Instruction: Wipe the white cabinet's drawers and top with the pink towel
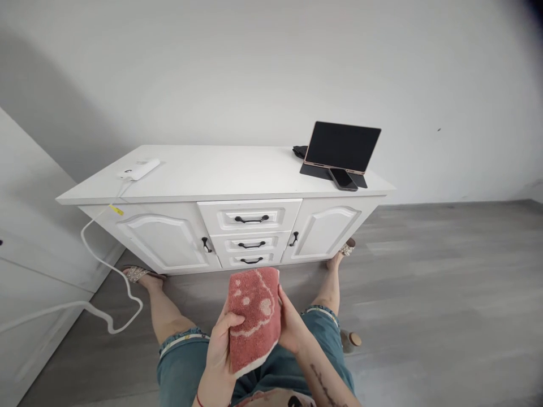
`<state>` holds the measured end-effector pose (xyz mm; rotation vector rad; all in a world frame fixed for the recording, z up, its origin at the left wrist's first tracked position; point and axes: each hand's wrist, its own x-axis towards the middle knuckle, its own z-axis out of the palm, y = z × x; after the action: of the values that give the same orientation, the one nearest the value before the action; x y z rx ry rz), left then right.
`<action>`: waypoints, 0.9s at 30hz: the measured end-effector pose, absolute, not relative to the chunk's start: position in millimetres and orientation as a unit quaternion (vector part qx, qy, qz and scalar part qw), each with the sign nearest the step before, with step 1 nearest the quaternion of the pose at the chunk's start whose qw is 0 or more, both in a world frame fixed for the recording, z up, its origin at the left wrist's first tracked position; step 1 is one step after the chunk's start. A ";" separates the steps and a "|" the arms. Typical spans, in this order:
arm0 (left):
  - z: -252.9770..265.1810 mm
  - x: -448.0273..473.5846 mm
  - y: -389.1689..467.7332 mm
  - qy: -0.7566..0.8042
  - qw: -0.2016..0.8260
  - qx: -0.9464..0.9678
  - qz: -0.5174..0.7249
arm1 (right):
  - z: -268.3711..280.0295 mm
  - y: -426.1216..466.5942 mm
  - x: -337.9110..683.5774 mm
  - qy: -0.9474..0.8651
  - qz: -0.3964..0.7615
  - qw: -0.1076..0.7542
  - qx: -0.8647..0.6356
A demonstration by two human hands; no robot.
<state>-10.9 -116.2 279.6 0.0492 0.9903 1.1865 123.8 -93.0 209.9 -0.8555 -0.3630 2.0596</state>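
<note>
A folded red towel (253, 345) with pale dots, a wavy pale line and a whitish edge is held above my lap, in front of the cabinet. My left hand (219, 342) grips its left side, the thumb lying across the front face. At the opposite edge, my right hand (291, 323) has its thumb along the side, and its other fingers are hidden behind the cloth.
A low white cabinet (220, 169) with drawers stands ahead against the wall. On it are a propped tablet (343, 146), a phone (343, 180) and a white device (139, 169), whose white cable (95, 257) hangs down left. A bottle (348, 341) is on the floor by my right leg.
</note>
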 end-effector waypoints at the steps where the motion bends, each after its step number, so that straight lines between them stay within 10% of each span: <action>1: 278.9 -12.6 -115.1 0.449 0.714 0.028 0.536 | 210.6 -94.2 126.3 -0.134 0.851 0.396 -0.320; 10: 229.2 -4.9 -96.0 0.486 0.646 0.139 0.571 | 234.6 -87.2 145.5 -0.271 0.624 0.527 -0.510; 16: 220.9 21.0 -108.9 0.328 0.796 0.082 0.502 | 236.4 -86.7 132.0 -0.507 0.514 0.447 -0.528; 27: 228.4 40.2 -106.3 0.402 0.685 0.141 0.592 | 236.3 -88.0 140.9 -0.509 0.357 0.493 -0.609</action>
<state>40.2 -106.3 228.4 0.3163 0.9004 1.3260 140.9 -88.0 236.3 -1.4764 -1.2348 0.8661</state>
